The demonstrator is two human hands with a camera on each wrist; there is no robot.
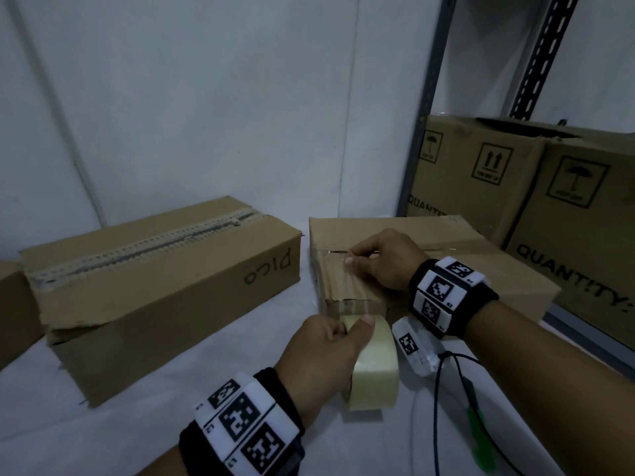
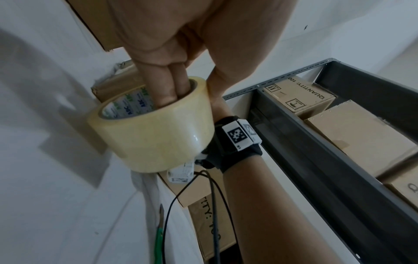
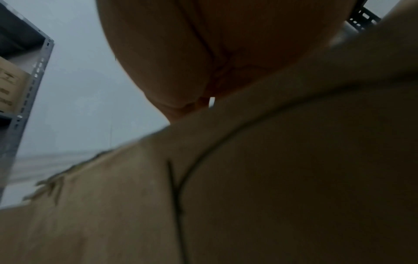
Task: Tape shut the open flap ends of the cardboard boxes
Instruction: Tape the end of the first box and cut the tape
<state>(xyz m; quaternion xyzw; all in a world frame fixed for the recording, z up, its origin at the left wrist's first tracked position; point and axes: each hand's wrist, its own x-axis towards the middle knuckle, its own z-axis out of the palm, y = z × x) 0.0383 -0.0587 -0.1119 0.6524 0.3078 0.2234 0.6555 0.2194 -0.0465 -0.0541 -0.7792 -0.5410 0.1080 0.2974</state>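
A flat cardboard box point(image 1: 457, 266) lies on the white surface in front of me. My right hand point(image 1: 374, 261) rests on its top, thumb and fingertips pressing a strip of clear tape point(image 1: 343, 283) onto the centre seam near the box's near end. The strip runs down over that end to a roll of clear tape point(image 1: 374, 365). My left hand point(image 1: 326, 348) grips the roll just below the box's end. In the left wrist view its fingers point(image 2: 174, 89) sit inside the roll's point(image 2: 153, 132) core, thumb outside. The right wrist view shows only the palm point(image 3: 203, 53) on cardboard point(image 3: 271, 178), blurred.
A longer box marked "Pico" point(image 1: 154, 280), its top seam taped, lies to the left, with another box's corner point(image 1: 10, 304) beyond it. Printed cartons point(image 1: 481, 173) fill a grey metal shelf point(image 1: 424, 132) on the right. A black cable point(image 1: 436, 407) trails near my right forearm.
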